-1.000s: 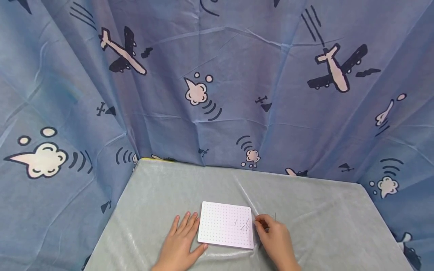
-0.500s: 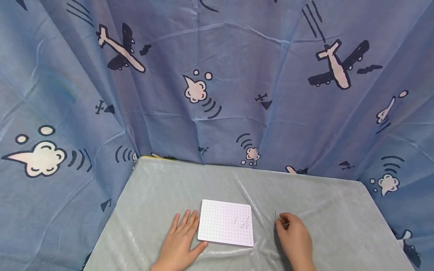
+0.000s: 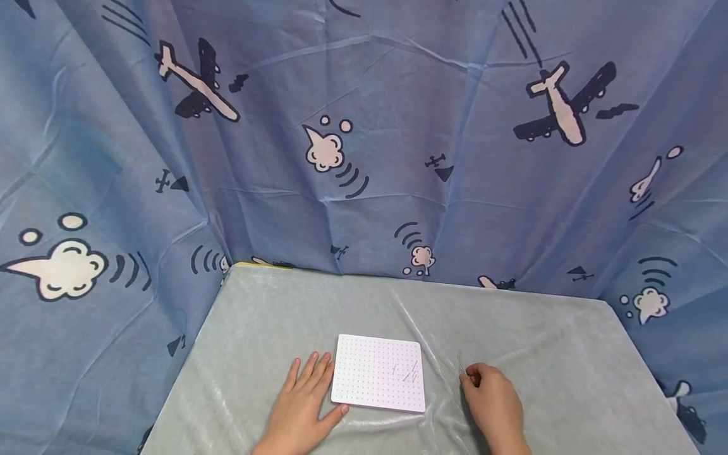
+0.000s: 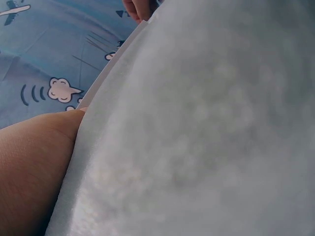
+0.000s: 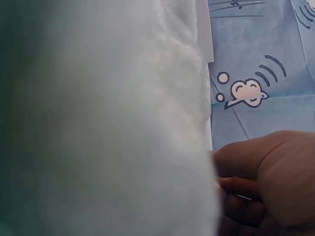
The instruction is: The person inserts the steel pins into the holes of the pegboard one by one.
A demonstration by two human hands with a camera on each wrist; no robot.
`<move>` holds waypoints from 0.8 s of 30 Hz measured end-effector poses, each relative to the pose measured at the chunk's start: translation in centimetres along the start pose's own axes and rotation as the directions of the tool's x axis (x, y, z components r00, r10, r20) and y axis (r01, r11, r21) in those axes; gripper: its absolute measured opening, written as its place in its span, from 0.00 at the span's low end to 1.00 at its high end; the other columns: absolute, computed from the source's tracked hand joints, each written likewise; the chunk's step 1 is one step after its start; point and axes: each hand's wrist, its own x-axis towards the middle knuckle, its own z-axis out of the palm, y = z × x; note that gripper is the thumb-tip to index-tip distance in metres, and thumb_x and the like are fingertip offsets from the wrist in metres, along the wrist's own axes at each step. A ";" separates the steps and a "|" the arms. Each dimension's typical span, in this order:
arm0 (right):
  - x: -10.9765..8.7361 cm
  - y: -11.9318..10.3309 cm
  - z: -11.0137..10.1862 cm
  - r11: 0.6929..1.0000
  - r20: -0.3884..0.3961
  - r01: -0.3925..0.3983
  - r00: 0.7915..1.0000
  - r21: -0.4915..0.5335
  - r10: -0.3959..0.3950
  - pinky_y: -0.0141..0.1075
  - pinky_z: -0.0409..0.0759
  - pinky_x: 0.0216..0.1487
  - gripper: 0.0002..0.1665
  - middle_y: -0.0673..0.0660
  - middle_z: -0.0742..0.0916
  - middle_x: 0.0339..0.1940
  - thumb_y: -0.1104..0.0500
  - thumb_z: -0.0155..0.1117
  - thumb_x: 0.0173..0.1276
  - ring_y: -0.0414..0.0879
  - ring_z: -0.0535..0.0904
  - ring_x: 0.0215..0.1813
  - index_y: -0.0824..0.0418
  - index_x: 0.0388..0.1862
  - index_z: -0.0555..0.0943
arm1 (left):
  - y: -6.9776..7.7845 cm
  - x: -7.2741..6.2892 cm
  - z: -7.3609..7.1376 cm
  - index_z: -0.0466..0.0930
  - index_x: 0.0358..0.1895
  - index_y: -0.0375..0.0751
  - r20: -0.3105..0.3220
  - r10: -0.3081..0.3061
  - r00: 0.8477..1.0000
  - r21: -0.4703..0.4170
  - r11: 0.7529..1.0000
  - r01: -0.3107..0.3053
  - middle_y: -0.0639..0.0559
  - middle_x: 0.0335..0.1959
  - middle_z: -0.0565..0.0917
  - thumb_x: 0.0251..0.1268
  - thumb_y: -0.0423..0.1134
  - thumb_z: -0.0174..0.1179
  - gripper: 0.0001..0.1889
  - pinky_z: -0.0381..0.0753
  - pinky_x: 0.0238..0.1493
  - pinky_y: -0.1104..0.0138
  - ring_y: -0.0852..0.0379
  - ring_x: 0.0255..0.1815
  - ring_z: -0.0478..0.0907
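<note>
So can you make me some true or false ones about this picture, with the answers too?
1. The left grip has its fingers spread at the left edge of the white board. True.
2. The board's right half has no pins. False: a few thin pins show there.
3. The right grip is at some other pins, off the board. True.
4. The board lies on bare wood. False: it lies on grey cloth.
5. The blue curtain has airplanes on it. True.
</note>
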 end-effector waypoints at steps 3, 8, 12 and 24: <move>0.0 -0.1 0.0 1.000 0.009 -0.001 1.000 -0.005 0.001 0.51 0.83 0.35 0.08 0.50 0.86 0.30 0.58 0.73 0.73 0.48 0.82 0.33 0.63 0.40 0.90 | 0.0 0.0 0.0 0.73 0.80 0.34 0.006 -0.003 1.000 -0.003 1.000 0.003 0.43 0.84 0.69 0.77 0.71 0.59 0.46 0.48 0.87 0.41 0.43 0.87 0.60; 0.1 -0.1 0.1 1.000 0.023 -0.004 1.000 -0.004 0.004 0.48 0.81 0.32 0.08 0.49 0.85 0.27 0.58 0.70 0.74 0.47 0.80 0.30 0.62 0.37 0.88 | -0.1 0.1 -0.1 0.71 0.81 0.35 0.042 -0.023 0.999 -0.009 1.000 0.023 0.45 0.86 0.66 0.76 0.71 0.59 0.47 0.44 0.88 0.42 0.45 0.89 0.56; 0.1 -0.1 0.0 1.000 0.032 -0.001 0.999 -0.008 0.002 0.46 0.78 0.29 0.08 0.49 0.84 0.26 0.58 0.66 0.73 0.47 0.79 0.28 0.59 0.33 0.85 | -0.1 0.1 -0.1 0.70 0.82 0.36 0.060 -0.031 0.998 -0.025 0.999 0.032 0.45 0.86 0.65 0.77 0.72 0.58 0.47 0.41 0.88 0.43 0.45 0.89 0.54; 0.0 0.1 0.3 1.000 0.013 -0.014 1.000 -0.004 0.014 0.44 0.74 0.27 0.09 0.49 0.82 0.25 0.57 0.64 0.74 0.48 0.77 0.28 0.57 0.33 0.84 | -0.2 0.1 -0.1 0.70 0.83 0.37 0.070 -0.034 0.997 -0.028 0.999 0.036 0.46 0.87 0.64 0.77 0.73 0.56 0.47 0.41 0.88 0.44 0.46 0.89 0.54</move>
